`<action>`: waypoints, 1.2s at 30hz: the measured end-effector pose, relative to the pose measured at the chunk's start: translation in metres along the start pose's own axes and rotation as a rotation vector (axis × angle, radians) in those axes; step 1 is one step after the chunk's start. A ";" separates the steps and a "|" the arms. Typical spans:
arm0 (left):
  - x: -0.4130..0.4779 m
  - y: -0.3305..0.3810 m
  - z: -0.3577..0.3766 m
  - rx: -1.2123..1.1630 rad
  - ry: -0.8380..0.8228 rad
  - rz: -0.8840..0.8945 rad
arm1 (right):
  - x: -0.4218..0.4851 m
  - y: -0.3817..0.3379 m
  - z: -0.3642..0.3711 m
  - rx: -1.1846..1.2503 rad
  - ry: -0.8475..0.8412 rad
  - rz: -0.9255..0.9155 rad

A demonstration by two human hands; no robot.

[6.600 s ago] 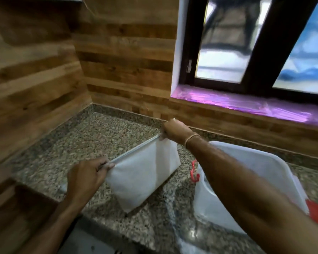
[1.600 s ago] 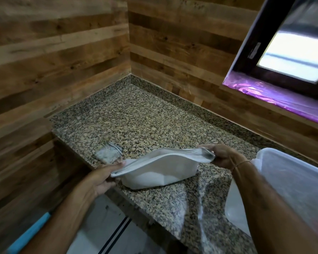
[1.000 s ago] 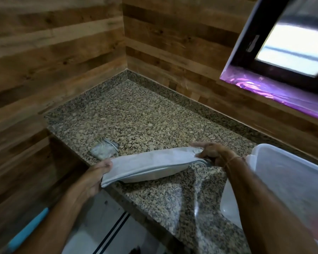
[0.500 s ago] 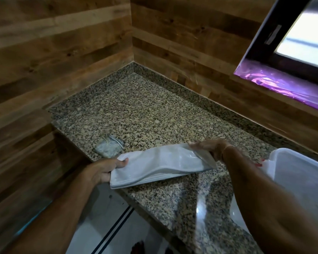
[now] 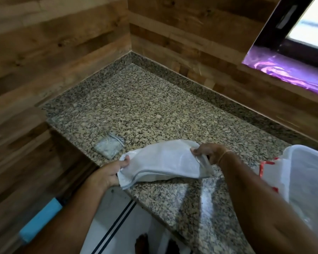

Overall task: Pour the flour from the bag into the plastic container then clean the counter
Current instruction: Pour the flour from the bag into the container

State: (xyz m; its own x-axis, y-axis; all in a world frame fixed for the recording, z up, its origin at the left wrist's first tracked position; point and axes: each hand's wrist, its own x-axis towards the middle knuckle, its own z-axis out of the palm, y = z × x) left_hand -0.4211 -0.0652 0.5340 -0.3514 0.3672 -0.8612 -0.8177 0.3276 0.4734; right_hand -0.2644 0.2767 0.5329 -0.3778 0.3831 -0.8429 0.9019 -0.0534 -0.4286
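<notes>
Now left hand (image 5: 108, 173) pinches bag (image 5: 163, 162) at its near-left corner, which overhangs counter (image 5: 154, 107) edge. Right hand (image 5: 207, 153) grips bag's far-right end. Container (image 5: 301, 180) sits right of bag. Risk: tilting the limp bag likely shakes leftover flour onto the floor.

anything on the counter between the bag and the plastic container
Nothing visible. Only bare counter lies between the bag, gripped by the left hand and right hand, and the plastic container on its right. The small packet lies beyond the bag's left end.
</notes>
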 end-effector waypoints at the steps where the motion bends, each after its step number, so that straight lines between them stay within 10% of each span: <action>1: 0.001 -0.001 0.001 -0.001 0.009 -0.011 | 0.001 0.001 0.002 0.023 0.006 0.002; 11: -0.029 0.025 0.023 -0.006 0.046 0.068 | -0.028 -0.011 -0.005 0.109 0.074 -0.059; 19: -0.145 0.097 0.113 0.050 -0.229 0.422 | -0.204 -0.040 -0.111 0.285 0.253 -0.370; 36: -0.156 -0.085 0.377 -0.039 -0.388 0.776 | -0.237 0.255 -0.276 0.744 0.328 -0.691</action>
State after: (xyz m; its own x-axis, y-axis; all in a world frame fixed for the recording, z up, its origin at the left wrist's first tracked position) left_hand -0.1243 0.1781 0.6980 -0.6416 0.7479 -0.1703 -0.4293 -0.1662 0.8877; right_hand 0.1130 0.4268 0.7128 -0.5835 0.7695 -0.2597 0.1172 -0.2366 -0.9645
